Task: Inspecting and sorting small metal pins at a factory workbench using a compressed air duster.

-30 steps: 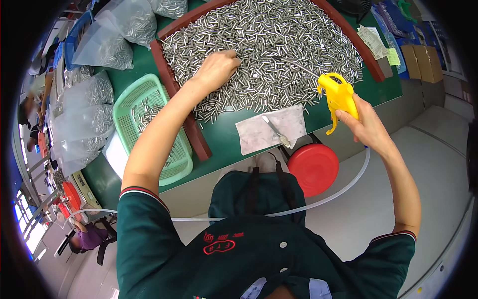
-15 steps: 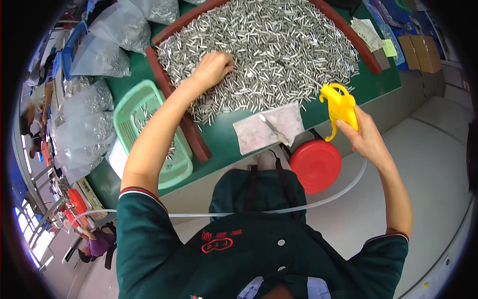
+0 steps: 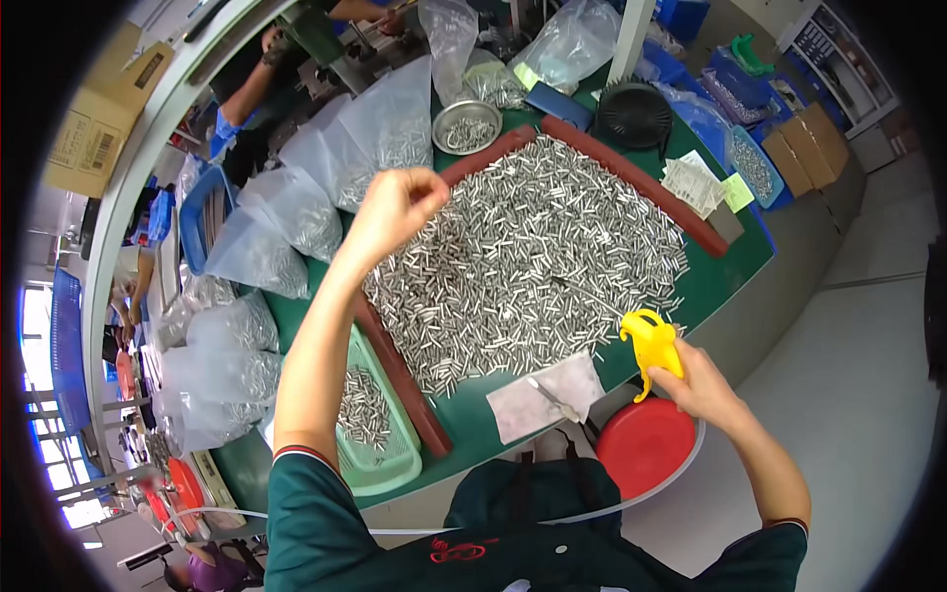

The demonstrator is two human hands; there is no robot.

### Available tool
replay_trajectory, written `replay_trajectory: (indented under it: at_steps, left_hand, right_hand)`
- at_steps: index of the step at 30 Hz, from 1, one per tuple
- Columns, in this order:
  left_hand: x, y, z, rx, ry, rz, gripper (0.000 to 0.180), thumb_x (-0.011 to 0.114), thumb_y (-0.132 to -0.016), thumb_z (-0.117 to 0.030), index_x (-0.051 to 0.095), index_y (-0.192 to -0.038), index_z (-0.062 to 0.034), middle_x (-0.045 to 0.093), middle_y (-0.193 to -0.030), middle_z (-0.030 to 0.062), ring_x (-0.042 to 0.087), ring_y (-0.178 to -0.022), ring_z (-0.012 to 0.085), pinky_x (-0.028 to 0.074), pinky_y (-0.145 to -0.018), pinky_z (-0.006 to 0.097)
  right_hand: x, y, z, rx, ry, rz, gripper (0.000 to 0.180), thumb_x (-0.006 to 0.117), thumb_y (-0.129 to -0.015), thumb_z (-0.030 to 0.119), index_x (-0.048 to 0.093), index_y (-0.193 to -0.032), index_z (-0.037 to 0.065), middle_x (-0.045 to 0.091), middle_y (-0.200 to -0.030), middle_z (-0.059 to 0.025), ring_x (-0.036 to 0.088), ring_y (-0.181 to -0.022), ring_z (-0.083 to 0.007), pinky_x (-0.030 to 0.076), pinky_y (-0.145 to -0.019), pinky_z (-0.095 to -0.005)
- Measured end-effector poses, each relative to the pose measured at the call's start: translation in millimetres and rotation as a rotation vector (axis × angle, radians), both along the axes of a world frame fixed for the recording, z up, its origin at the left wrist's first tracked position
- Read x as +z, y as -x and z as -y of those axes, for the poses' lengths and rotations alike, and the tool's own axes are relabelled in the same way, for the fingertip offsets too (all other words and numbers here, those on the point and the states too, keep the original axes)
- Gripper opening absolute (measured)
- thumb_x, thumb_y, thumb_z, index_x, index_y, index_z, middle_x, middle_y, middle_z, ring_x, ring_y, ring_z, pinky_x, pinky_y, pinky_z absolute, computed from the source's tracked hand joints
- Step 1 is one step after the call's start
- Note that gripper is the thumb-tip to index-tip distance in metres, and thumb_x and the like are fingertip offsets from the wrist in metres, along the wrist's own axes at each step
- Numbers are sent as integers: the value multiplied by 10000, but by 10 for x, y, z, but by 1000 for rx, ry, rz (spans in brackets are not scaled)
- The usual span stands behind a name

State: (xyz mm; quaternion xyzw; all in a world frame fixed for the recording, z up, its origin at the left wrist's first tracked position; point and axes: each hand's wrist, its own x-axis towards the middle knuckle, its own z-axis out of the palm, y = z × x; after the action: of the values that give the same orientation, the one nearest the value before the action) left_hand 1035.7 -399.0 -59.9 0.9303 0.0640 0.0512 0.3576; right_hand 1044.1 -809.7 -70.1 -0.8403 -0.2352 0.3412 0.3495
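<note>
While the right hand (image 3: 702, 387) wraps its fingers around a yellow air blow gun (image 3: 653, 342), the gun sits at four o'clock of a broad heap of steel pins (image 3: 533, 257), its thin nozzle (image 3: 592, 298) reaching over them toward ten o'clock. The pins are short, shiny, silver-grey cylinders lying at every angle. At the heap's ten o'clock, the left hand (image 3: 395, 209) appears with fingers curled narrow; I cannot tell whether they pinch anything.

Dark red rails (image 3: 409, 390) border the heap on a green desk (image 3: 469, 405). A pale, smudged cloth (image 3: 518, 405) with a slim tool (image 3: 554, 398) on it lies at six o'clock. Past the rail, between seven and eight, stands a mint-green plastic basket (image 3: 380, 481) containing more pins. Clear plastic bags (image 3: 311, 217) of metal pieces crowd nine to ten o'clock, and a metal bowl (image 3: 464, 111) is at eleven. Off the desk, a red stool (image 3: 646, 449) shows at five, a cardboard box (image 3: 817, 148) at two, and grey floor (image 3: 789, 365) toward four.
</note>
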Motion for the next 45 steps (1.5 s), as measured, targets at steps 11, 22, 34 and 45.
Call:
replay_trajectory:
  at_steps: [11,22,34,45]
  left_hand:
    - [20,-1374,-656,129,281,220,159,583,-845,-148,629,-849,4,643,-777,41,539,-661,86,443,-631,231]
    - [-1405,-1723,-901,261,-278,-82,221,589,-750,-199,661,-933,-98,671,-838,139,651,-813,284,495,-762,370]
    - [-1273,-301,177,-342,-239,187,179,554,-769,-66,615,-926,-5,608,-896,165,584,-856,350,475,-756,416]
    - [-1443,889,827,-556,-357,-41,318,668,-669,-165,615,-973,-89,499,-1026,69,457,-1012,243,378,-825,359]
  right_hand:
    - [-13,-132,-13,-104,-8,-109,303,619,-827,172,526,-1007,-53,626,-827,-221,617,-758,-372,471,-681,-394]
    - [67,-80,0,-158,-1,-185,267,612,-825,133,535,-1021,-31,627,-802,-149,619,-709,-257,462,-660,-344]
    - [76,-60,73,-322,-120,-378,290,543,-877,145,483,-1118,-5,649,-870,-61,444,-453,-46,339,-359,-191]
    - [-4,192,4,-57,51,-176,288,572,-860,161,510,-1068,-29,630,-851,-129,616,-784,-232,464,-734,-326]
